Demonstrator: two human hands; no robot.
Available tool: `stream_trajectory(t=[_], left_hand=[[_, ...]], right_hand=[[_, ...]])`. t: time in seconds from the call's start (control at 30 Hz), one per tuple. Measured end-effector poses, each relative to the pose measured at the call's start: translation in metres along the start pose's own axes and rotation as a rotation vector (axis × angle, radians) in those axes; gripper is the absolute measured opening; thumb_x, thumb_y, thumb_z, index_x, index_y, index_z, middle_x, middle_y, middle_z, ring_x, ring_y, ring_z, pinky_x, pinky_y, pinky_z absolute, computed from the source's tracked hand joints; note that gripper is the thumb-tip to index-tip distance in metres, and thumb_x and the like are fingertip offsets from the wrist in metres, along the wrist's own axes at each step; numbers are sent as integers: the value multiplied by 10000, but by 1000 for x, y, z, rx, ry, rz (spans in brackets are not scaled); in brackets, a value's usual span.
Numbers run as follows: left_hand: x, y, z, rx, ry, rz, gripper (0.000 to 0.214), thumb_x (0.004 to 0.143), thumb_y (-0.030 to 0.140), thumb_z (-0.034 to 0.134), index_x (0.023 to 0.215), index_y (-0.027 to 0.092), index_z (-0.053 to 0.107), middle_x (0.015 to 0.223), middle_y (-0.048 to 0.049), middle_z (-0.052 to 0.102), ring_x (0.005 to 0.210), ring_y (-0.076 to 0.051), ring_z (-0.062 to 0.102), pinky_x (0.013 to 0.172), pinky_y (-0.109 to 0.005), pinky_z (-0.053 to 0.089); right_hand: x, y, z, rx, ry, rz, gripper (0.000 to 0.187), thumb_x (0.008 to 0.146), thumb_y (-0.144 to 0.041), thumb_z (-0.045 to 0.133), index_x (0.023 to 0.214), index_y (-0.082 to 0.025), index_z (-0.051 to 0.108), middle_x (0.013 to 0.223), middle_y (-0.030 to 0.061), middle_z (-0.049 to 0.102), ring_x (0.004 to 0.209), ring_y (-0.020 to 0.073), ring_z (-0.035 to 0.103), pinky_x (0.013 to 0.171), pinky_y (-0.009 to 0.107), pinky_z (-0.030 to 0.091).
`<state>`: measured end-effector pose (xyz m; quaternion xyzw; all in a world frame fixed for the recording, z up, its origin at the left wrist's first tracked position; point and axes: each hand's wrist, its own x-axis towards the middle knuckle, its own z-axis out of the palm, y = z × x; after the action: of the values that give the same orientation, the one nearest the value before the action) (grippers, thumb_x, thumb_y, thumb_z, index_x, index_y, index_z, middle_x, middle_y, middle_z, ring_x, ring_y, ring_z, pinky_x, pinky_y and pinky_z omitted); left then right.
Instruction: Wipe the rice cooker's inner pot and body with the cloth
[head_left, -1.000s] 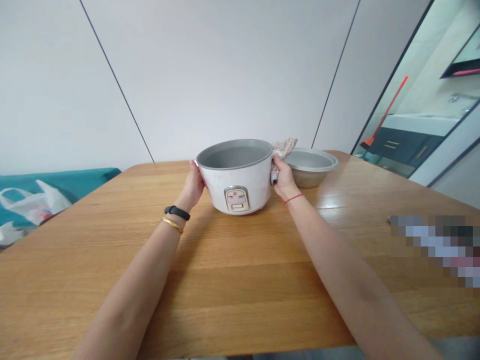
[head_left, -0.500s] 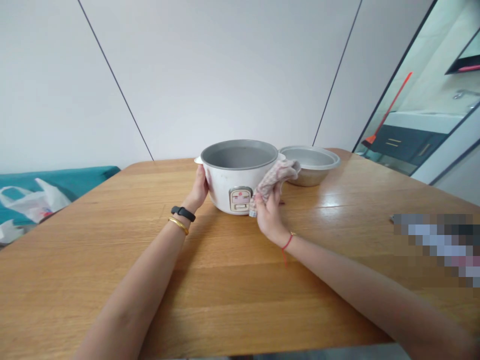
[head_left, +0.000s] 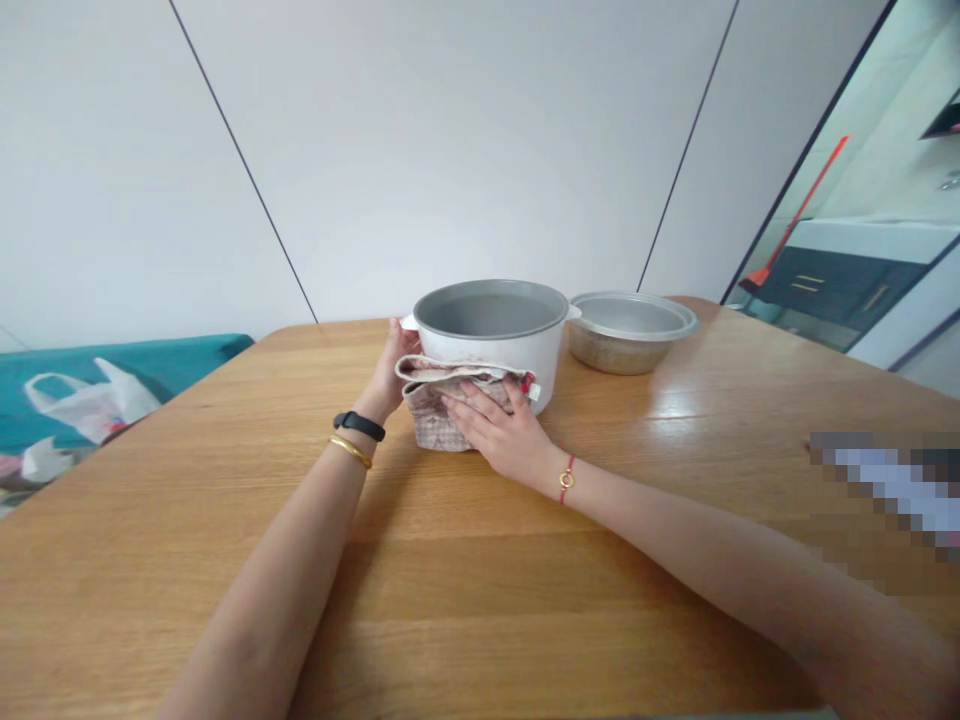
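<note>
A white electric rice cooker (head_left: 544, 365) stands on a wooden table (head_left: 525, 610), near the far edge and a little right of the middle, and its grey inside is open to view. The person's left hand (head_left: 391, 375) holds the left side of this cooker, just under the small white handle (head_left: 407, 322). The fingers (head_left: 395, 340) stand upward and lie close together against the white wall, but the fingertips are partly hidden, so I cannot tell exactly how each one is placed. The right hand (head_left: 495, 435) lies on a folded, pinkish checked cloth (head_left: 435, 415), and the cloth is pressed on the front of the cooker. The right fingers (head_left: 480, 412) are a little spread and press flat on the cloth; they do not pinch it. Just beside the cooker, on its right, stands a round metal bowl (head_left: 626, 345). The left wrist has a black band (head_left: 359, 426) and a gold bangle (head_left: 350, 452), and the right wrist has a thin red bracelet (head_left: 566, 480). Behind the table on the left, a white plastic bag (head_left: 94, 405) lies on a teal sofa (head_left: 202, 347).
</note>
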<state>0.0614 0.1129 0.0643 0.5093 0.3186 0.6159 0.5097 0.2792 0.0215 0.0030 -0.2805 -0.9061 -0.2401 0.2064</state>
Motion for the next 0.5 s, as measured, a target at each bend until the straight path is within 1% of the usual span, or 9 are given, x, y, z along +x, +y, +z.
stream_trajectory(t=[0.03,0.1,0.17,0.23,0.27,0.33,0.37,0.43,0.5], left_hand=[[0,0,-2,72,49,-11,767,868,895,461,1178,235,698,1406,-128,687,1474,-390,501,1220,-601,399],[0,1,-5,201,132,-37,775,863,900,457,1335,311,629,1598,-108,531,1541,-404,399,1221,-683,322],[-2,4,-6,302,161,-13,819,857,886,498,1523,412,454,1727,-80,335,1577,-415,322,1201,-738,279],[-5,10,-3,433,143,125,912,853,866,544,1619,437,300,1772,-74,213,1609,-400,243,1234,-716,232],[-7,13,0,520,120,223,937,856,862,549,1636,411,288,1775,-82,200,1626,-384,194,1267,-682,190],[-14,19,11,710,43,411,907,881,844,538,1621,346,370,1770,-96,207,1647,-350,104,1315,-599,107],[-18,21,18,797,-11,478,868,898,829,531,1598,328,422,1769,-98,208,1650,-343,81,1324,-576,83],[-27,23,32,930,-132,542,787,927,789,531,1559,323,488,1763,-93,218,1649,-351,71,1325,-585,68],[-34,23,45,1014,-209,557,716,939,751,552,1513,324,536,1736,-93,283,1645,-372,75,1317,-624,63]], right_hand=[[-11,4,-2,7,-36,14,540,1072,-175,361,1573,-295,523,1688,13,403,1611,280,247,1287,699,152],[-31,8,-10,16,-113,96,564,1065,-165,359,1585,-325,508,1656,24,457,1587,315,292,1259,744,159],[-48,9,-21,26,-208,198,571,1047,-162,380,1574,-320,530,1617,59,512,1564,359,320,1234,763,189],[-61,8,-34,58,-329,288,554,1030,-178,412,1550,-289,569,1591,89,541,1544,391,342,1215,749,242],[-66,9,-40,89,-393,337,540,1029,-200,425,1540,-275,582,1581,97,551,1530,395,364,1207,731,274],[-76,16,-51,166,-505,441,521,1035,-265,436,1534,-262,587,1576,95,558,1504,383,410,1191,692,325],[-80,22,-56,206,-541,489,514,1036,-304,442,1526,-264,595,1574,91,562,1494,374,429,1185,674,341],[-88,38,-65,284,-565,550,475,1032,-392,456,1438,-276,673,1532,85,604,1454,354,484,1174,621,373],[-95,53,-72,346,-550,592,438,1026,-487,455,1202,-269,791,1410,89,691,1349,333,581,1139,553,418]])
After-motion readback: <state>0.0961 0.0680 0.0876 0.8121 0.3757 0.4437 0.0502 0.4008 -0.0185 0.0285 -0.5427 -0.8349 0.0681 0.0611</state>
